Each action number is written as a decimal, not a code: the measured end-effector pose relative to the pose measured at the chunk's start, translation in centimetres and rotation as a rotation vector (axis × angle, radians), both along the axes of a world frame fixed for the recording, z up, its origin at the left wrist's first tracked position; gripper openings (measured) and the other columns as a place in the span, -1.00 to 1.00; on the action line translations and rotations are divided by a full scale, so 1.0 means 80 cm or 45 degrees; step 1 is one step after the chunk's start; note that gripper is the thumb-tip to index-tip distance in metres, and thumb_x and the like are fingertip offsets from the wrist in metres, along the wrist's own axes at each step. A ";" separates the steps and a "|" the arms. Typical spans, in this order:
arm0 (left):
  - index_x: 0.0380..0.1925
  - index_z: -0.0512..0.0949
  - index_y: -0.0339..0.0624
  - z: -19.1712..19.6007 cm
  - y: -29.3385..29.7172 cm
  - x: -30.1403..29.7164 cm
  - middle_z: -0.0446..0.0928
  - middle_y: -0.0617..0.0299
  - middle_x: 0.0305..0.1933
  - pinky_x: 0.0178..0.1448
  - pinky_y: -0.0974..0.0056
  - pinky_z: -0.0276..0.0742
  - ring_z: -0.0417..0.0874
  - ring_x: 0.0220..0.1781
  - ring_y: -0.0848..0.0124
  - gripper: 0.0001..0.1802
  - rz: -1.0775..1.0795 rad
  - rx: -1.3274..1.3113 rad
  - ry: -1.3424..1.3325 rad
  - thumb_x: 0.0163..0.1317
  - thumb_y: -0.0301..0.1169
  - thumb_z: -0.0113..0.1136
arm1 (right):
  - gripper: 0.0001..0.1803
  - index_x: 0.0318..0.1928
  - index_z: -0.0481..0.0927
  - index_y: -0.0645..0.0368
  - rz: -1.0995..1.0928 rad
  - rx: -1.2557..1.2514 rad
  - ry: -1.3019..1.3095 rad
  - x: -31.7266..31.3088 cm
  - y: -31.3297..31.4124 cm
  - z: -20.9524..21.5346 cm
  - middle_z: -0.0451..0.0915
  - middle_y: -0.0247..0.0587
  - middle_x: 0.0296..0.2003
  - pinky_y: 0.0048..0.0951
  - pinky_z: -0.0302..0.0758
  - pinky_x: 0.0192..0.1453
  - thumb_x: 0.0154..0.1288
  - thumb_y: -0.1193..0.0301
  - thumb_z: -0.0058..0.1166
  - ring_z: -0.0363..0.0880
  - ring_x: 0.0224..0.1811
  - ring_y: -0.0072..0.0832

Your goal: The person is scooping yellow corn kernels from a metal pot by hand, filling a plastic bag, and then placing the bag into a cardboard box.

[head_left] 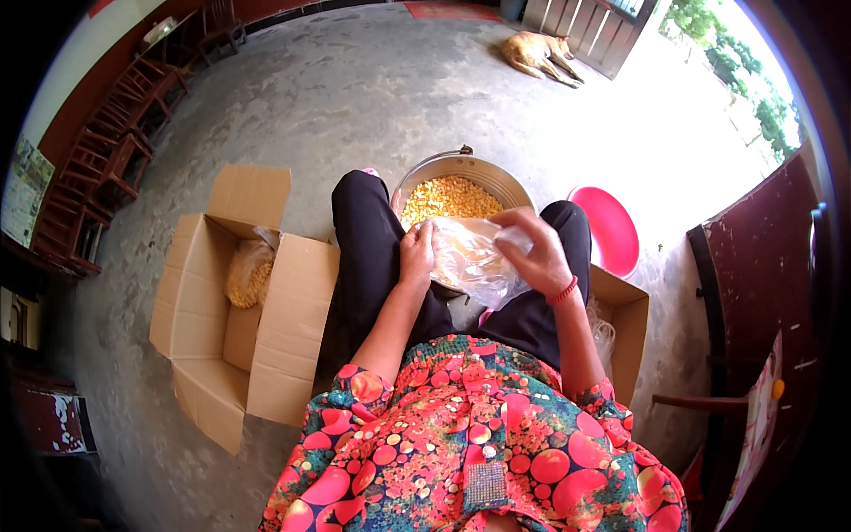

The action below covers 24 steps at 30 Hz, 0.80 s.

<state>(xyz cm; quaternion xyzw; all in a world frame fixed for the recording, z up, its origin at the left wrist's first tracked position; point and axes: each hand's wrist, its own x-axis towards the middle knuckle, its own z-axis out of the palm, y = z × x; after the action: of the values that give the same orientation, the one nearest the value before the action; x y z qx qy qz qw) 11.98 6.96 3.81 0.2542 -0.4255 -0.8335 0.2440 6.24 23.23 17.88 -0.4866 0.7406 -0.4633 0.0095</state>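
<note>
While the person sits with knees apart, both hands hold a clear plastic bag (474, 259) above the lap. The left hand (415, 257) grips the left edge of the bag with closed fingers, and the right hand (534, 253) pinches the upper right edge, its fingers curled around the film. The bag hangs just in front of a metal basin (505, 177) full of yellow corn kernels (448, 197), and it hides the near rim of this basin. The basin stands on the concrete floor (355, 97) between the legs in black trousers (368, 257).

On the person's left side an open cardboard box (213, 328) lies on the floor, with one filled bag of corn (248, 273) inside it. On the right side a second cardboard box (625, 324) stands close to the leg, partly hidden by the right forearm. Beyond it a round pink plastic lid (612, 230) lies on the floor. Far away, near the doorway, a tan dog (539, 55) lies stretched out. Wooden chairs (115, 151) stand along the left wall.
</note>
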 end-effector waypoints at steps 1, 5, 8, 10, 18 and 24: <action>-0.58 0.36 -0.09 0.000 0.001 0.001 0.18 0.50 -0.73 -0.75 0.54 -0.01 0.13 -0.75 0.72 -0.76 -0.043 -0.025 -0.026 0.20 -0.25 -0.06 | -0.76 -0.27 0.46 0.28 0.215 0.050 -0.082 0.012 -0.005 0.013 0.48 -0.16 -0.35 -0.48 0.35 -0.13 -0.06 0.58 0.01 0.45 -0.24 -0.38; -0.57 0.41 -0.17 0.002 0.004 -0.004 0.16 0.51 -0.77 -0.72 0.53 -0.02 0.08 -0.78 0.71 -0.76 -0.115 -0.060 -0.001 0.19 -0.28 -0.05 | -0.72 -0.20 0.45 0.22 0.565 0.502 -0.024 0.036 -0.021 0.006 0.49 -0.07 -0.30 -0.39 0.36 -0.08 -0.02 0.58 -0.06 0.46 -0.21 -0.26; -0.55 0.44 -0.19 0.008 0.007 0.001 0.21 0.51 -0.74 -0.67 0.56 0.01 0.12 -0.73 0.73 -0.80 -0.274 -0.171 -0.028 0.15 -0.33 -0.01 | -0.64 -0.13 0.42 0.16 0.002 0.669 0.107 0.004 -0.012 -0.059 0.48 -0.04 -0.28 -0.34 0.36 -0.09 -0.04 0.61 -0.15 0.44 -0.19 -0.20; -0.54 0.46 -0.21 0.002 0.008 0.002 0.27 0.50 -0.70 -0.61 0.58 0.08 0.18 -0.69 0.73 -0.83 -0.305 -0.305 -0.044 0.13 -0.36 0.00 | -0.57 -0.09 0.39 0.14 -0.253 0.490 0.319 -0.034 0.014 -0.094 0.49 -0.05 -0.33 -0.29 0.38 -0.14 -0.08 0.65 -0.18 0.45 -0.22 -0.14; -0.49 0.49 -0.24 -0.026 -0.001 -0.004 0.45 0.43 -0.54 -0.43 0.58 0.27 0.35 -0.54 0.71 -0.91 -0.266 -0.461 0.032 0.07 -0.44 0.07 | -0.74 -0.32 0.49 0.18 -0.630 0.293 0.122 -0.074 0.079 -0.054 0.50 -0.26 -0.53 -0.55 0.40 -0.36 0.01 0.65 -0.26 0.47 -0.47 -0.55; -0.36 0.51 -0.22 -0.008 0.010 0.000 0.44 0.46 -0.51 -0.46 0.60 0.26 0.33 -0.55 0.73 -0.85 -0.317 -0.392 0.055 0.10 -0.39 0.08 | -0.82 -0.26 0.47 0.33 0.517 0.299 -0.566 0.003 0.006 0.009 0.50 -0.27 -0.36 -0.57 0.39 -0.19 0.18 0.54 -0.19 0.44 -0.29 -0.60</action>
<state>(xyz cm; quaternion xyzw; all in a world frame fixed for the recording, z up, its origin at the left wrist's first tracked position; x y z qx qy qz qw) 11.96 7.76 3.17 0.1412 -0.5709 -0.7876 0.1843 6.48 23.74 18.59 -0.5070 0.6564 -0.4584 0.3193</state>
